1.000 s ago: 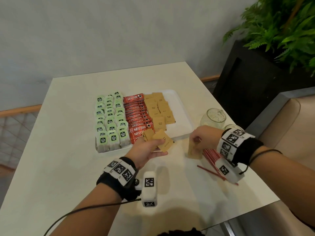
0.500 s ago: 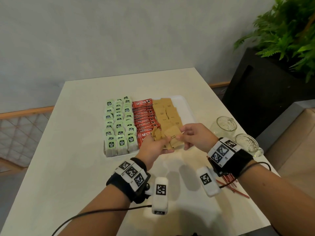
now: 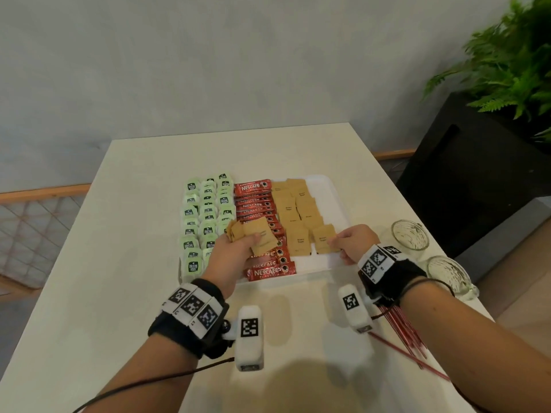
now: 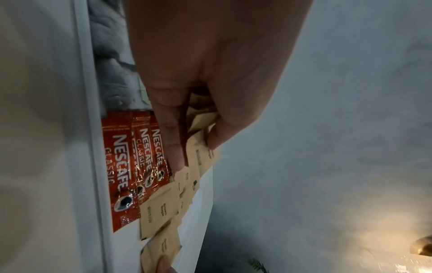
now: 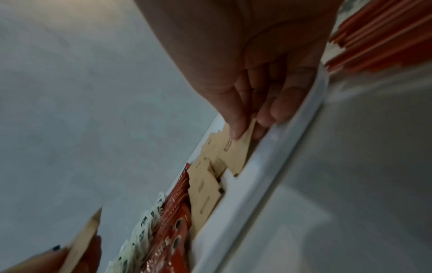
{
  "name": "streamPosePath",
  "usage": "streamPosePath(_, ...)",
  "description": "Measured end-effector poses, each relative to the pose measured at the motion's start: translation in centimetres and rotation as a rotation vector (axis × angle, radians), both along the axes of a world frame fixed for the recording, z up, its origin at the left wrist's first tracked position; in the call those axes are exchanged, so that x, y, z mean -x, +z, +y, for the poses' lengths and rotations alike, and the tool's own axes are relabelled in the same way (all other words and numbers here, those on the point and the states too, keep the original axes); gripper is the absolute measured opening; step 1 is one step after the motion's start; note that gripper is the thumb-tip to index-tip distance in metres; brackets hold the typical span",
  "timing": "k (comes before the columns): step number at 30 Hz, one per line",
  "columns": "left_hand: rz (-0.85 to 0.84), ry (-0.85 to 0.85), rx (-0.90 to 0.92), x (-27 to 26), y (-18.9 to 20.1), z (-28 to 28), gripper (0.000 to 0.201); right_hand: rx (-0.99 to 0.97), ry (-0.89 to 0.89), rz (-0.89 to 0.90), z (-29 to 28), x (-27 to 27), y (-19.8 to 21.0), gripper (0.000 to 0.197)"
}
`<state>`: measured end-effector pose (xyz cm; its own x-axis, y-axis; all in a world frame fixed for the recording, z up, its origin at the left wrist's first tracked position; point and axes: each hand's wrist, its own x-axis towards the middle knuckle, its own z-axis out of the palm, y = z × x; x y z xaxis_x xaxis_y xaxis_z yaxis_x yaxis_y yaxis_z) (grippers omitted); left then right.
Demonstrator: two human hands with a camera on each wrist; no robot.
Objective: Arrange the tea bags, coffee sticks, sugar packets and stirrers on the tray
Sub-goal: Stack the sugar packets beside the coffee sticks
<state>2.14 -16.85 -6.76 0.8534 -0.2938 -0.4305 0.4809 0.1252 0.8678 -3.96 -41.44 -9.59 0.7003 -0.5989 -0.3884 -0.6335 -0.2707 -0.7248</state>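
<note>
A single brown sugar packet [image 3: 325, 242] is being set down at the near end of the right-hand sugar column on the white tray [image 3: 326, 192], pinched at its right edge between thumb and fingertips of the right hand [image 3: 353, 244]. It lies nearly flat, overlapping the packet behind it, close to the tray's near rim. A small fan of further sugar packets [image 3: 253, 236] is held in the left hand [image 3: 231, 254], gripped with the thumb on top, above the near part of the coffee sticks [image 3: 262, 228].

The packets are judged to be light, thin and somewhat limp paper, easily creased and easily slid out of line by a careless touch; an edge or corner pinch, as used here, is judged best, since it leaves the flat face free to be laid down. The fan could slip apart if the grip is loosened.

The right hand is held low, palm down, wrist over the tray's near edge. The left forearm is raised slightly, the hand hovering rather than resting.

To the left, three columns of green tea bags [image 3: 207, 216] are ranged on the tray. The red stirrers [image 3: 402, 329] lie on the worktop [image 3: 104, 293], off the tray, under the right forearm; their placing is judged not yet done.
</note>
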Motion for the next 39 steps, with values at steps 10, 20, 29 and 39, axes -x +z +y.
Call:
streamPosePath(10, 0.041, -0.133, 0.007, -0.3, -0.1, -0.7, 0.025, 0.172, 0.075, -0.005, 0.4, -0.8, -0.1, 0.027)
streamPosePath(20, -0.062, -0.247, -0.045, 0.8, 0.5, -2.3, 0.025, -0.107, 0.408, -0.296, 4.7, -0.7, 3.6, 0.012)
streamPosePath(29, 0.008, -0.234, -0.040, 1.0, 0.8, -1.1, 0.018, -0.123, 0.296, -0.210, 3.2, 0.0, 1.7, 0.011)
streamPosePath(39, 0.104, -0.148, 0.037, 1.6, 0.4, 1.2, 0.027, 0.209, 0.297, 0.027, 3.8, 0.7, 0.3, 0.029)
